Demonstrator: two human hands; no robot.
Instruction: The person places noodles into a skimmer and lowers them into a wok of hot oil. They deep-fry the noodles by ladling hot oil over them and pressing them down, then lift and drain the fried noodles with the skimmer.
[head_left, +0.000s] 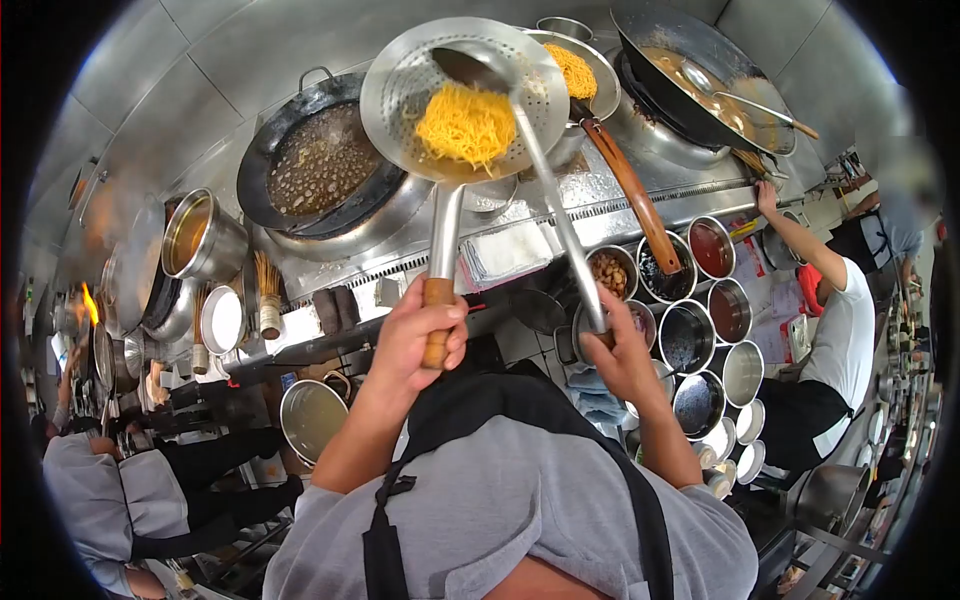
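My left hand (418, 335) is closed round the wooden handle of a large perforated strainer (400, 75), raised above the stove. A clump of yellow noodles (466, 125) lies in its bowl. My right hand (622, 350) grips the metal handle of a ladle (470, 70), whose dark bowl is over the strainer, just above the noodles. To the left of the strainer, a black wok (255, 165) holds bubbling brown liquid. Behind it on the right, another strainer (605, 80) holds more yellow noodles (570, 72), near a long brown wooden handle (630, 190).
A big wok (640, 75) with broth and a ladle stands back right. Several metal pots (686, 335) of ingredients are at right, beside a co-worker (845, 320). At left are a steel pot (200, 240), a flame (90, 305) and another person (130, 490).
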